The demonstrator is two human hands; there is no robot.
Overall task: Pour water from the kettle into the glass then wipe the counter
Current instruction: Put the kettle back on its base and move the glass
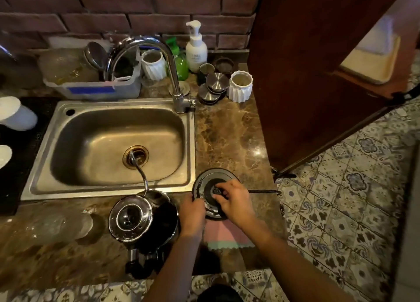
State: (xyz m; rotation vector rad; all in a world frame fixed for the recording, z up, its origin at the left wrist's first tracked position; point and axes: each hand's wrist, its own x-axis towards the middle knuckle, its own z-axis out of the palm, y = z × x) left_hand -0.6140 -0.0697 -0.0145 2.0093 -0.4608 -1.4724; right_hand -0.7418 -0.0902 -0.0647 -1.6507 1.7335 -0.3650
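sink [68, 183] | faucet [172, 74] | soap bottle [196, 52] | white cups [240, 86] | dish tub [91, 90]

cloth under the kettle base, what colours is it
Pink with a mint-green edge, cloth, head view.

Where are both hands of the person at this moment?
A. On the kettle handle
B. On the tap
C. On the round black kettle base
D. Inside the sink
C: the left hand and the right hand both hold the round black kettle base, while the kettle stands apart beside it.
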